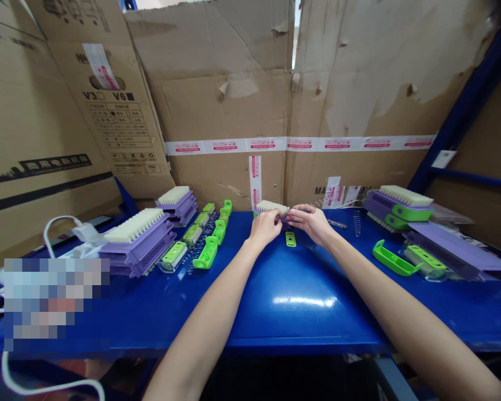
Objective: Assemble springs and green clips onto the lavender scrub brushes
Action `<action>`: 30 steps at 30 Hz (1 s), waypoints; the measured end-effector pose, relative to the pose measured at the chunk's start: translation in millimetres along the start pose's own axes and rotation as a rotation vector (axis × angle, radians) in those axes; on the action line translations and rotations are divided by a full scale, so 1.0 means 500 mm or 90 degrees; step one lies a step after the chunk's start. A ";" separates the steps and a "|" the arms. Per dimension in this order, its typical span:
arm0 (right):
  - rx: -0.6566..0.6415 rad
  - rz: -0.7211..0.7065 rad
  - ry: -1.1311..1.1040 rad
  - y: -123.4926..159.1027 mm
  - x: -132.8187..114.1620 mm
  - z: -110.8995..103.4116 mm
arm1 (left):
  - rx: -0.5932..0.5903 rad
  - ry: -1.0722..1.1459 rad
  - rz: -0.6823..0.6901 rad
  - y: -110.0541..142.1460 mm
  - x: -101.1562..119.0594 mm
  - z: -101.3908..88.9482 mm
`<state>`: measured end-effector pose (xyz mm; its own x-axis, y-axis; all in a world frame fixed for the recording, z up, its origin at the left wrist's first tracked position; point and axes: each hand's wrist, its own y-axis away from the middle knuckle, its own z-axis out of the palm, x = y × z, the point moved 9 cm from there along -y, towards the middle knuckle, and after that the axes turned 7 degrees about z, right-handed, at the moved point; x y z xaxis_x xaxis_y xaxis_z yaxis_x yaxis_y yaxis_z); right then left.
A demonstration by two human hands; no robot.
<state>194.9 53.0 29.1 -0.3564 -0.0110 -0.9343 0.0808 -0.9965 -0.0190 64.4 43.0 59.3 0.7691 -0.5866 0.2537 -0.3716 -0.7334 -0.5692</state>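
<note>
At the back middle of the blue table, my left hand [267,227] is closed against the right end of a purple brush block with cream bristles [271,206]. My right hand [310,223] meets it from the other side, its fingers bent and pinched together near the block's end. Whatever small piece lies between the right fingertips is hidden. Just below the hands, a small green plate with holes [290,239] lies flat on the table. A thin metal tool [337,224] rests beside my right wrist, and a coil spring [357,223] lies farther right.
Purple brush blocks [136,245] are stacked at left, beside rows of clear cases with green plates [174,255], springs and green caps [206,253]. More brush blocks [404,203] and a green cap [394,260] lie at right. Cardboard [229,111] walls the back; a white cable [52,225] runs at left.
</note>
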 end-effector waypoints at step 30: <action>0.012 -0.007 0.027 -0.006 0.004 -0.007 | -0.218 -0.037 0.144 0.020 0.052 0.088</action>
<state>197.0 56.4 26.0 -0.3169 0.0024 -0.9485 0.0596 -0.9980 -0.0224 103.4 35.3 25.9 0.6723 -0.7333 0.1018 -0.6790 -0.6655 -0.3099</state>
